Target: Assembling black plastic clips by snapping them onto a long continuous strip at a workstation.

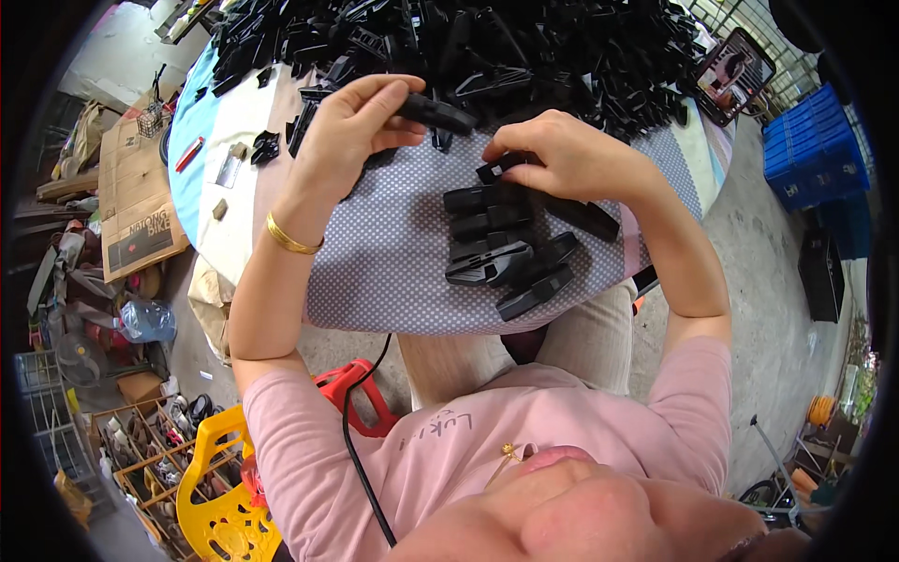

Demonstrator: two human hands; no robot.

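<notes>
An elongated black part (436, 112), smooth and slightly curved, slants toward the person's right in the left hand (361, 117). A short black piece (504, 167), partly hidden, sits between the right hand's (576, 155) fingers.

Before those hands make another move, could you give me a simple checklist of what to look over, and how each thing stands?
1. Left hand has hold of the long black piece: ok, gripped at one end.
2. Right hand has hold of the small black piece: ok, though the hand partly covers it.
3. The two held pieces are apart: ok, a gap shows.
4. Nearest black part lies well in from the edge of the tabletop: not ok, it looks close.
5. Black cable is clear of both hands: ok.
6. Held pieces are undamaged: cannot tell.
</notes>
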